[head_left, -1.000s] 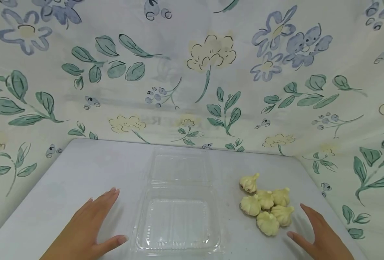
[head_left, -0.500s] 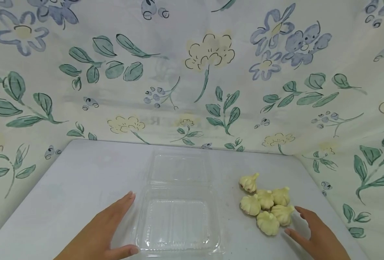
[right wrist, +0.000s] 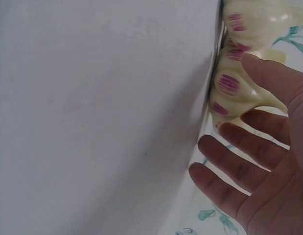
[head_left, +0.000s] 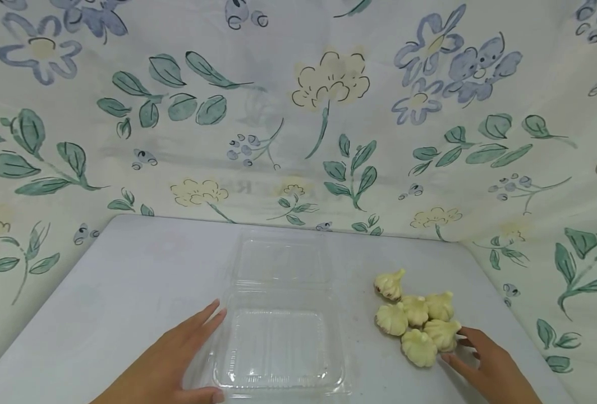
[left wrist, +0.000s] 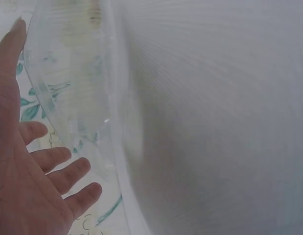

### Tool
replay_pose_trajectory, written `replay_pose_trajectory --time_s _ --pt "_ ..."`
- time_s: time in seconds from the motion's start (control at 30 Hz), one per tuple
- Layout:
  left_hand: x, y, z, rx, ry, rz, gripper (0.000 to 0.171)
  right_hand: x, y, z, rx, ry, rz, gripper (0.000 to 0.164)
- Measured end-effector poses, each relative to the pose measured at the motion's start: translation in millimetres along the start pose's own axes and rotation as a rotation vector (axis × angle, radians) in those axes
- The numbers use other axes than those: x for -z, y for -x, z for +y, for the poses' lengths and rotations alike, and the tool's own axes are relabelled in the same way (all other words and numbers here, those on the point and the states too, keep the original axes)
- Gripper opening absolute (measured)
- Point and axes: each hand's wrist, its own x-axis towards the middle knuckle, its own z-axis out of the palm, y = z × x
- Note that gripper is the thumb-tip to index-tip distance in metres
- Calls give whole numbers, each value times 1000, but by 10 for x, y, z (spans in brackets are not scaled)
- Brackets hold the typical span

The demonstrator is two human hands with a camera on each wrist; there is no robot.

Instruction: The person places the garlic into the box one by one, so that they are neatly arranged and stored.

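Note:
A clear plastic clamshell container (head_left: 278, 348) lies unfolded on the white table, its lid half (head_left: 280, 261) toward the back. Beside its left edge is my left hand (head_left: 162, 359), fingers extended and thumb spread, holding nothing. In the left wrist view the left hand (left wrist: 29, 176) shows its palm, with the clear container wall (left wrist: 78, 88) beyond the fingers. On the right, my right hand (head_left: 490, 365) reaches the outermost garlic bulb (head_left: 442, 335), thumb and index fingertips right at it. The right wrist view shows this bulb (right wrist: 229, 88) with purple streaks, the thumb overlapping it and the other fingers spread below.
Several more pale garlic bulbs (head_left: 418, 348) cluster against that one, with another bulb (head_left: 389, 285) at the back of the group. The white table (head_left: 142, 269) ends at a floral cloth (head_left: 258, 151) hanging behind and along the sides.
My left hand has moved right, up to the container's left edge. My right hand has moved left, bringing its thumb and index finger to the outermost garlic bulb. The bulbs and container stay put.

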Motion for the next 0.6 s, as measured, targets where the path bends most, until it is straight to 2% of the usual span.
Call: replay_pose_trajectory --time_s 0.1,0.3,0.6 --pt "-9 1 4 -13 2 -4 114 8 -24 -21 -22 1 -10 88" --pt "-5 7 33 10 18 -14 114 4 -44 -68 -42 11 -18 94" --pt "-25 9 32 51 57 -42 114 -29 -71 -111 -30 -15 12 73"
